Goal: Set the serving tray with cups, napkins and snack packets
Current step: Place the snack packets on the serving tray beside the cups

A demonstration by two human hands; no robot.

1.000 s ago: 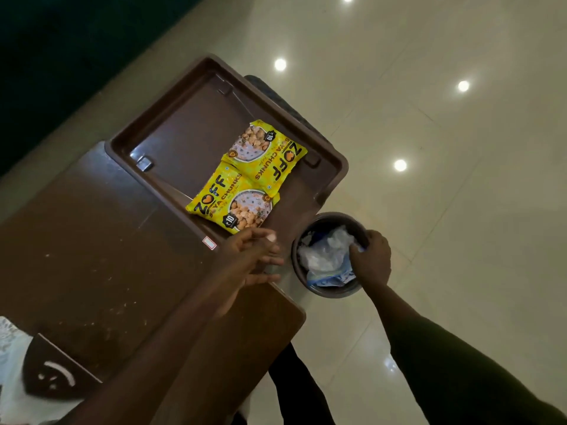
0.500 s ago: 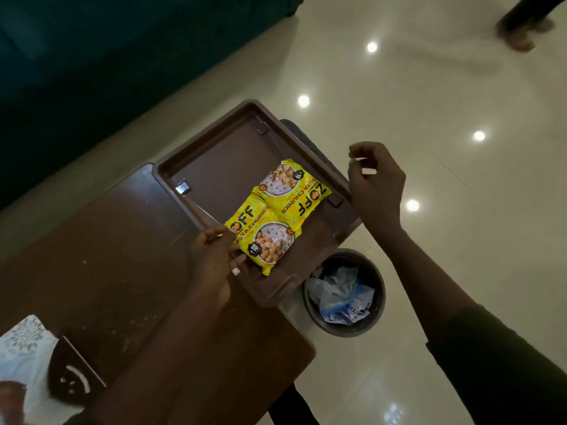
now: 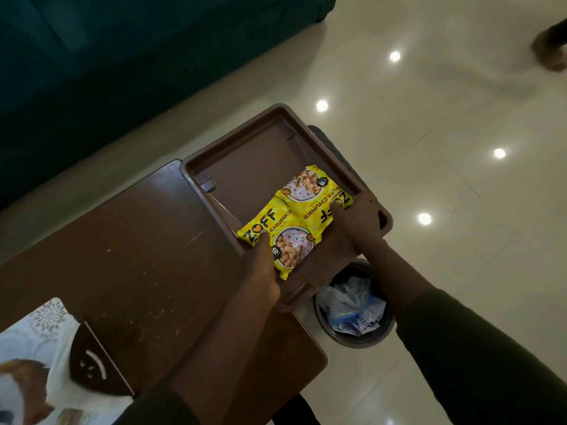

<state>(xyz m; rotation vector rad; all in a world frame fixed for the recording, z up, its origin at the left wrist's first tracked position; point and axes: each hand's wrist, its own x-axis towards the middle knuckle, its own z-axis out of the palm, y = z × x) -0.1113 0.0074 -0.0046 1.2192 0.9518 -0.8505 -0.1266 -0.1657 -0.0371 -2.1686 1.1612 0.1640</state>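
Observation:
A brown serving tray [image 3: 245, 161] lies at the table's far right corner and overhangs its edge. Two yellow snack packets rest side by side in the tray's near half: a near packet [image 3: 288, 240] and a far packet [image 3: 313, 194]. My left hand [image 3: 260, 271] wraps the tray's near-left rim, thumb lying on the near packet's corner. My right hand [image 3: 359, 222] lies over the tray's right rim, fingers spread, with a fingertip pressed on the far packet. No cups or napkins show in the tray.
The dark brown table [image 3: 138, 256] has a printed white bag [image 3: 36, 338] and a dark triangular stand [image 3: 92, 369] at its near left. A round bin [image 3: 340, 340] with plastic bags stands on the glossy floor below the tray's corner. A dark green sofa [image 3: 122, 56] sits behind. Another person's foot [image 3: 549, 53] is at top right.
My right hand left the bin, rose, and came down on the far packet. My left hand slid from the table edge onto the tray's rim and near packet.

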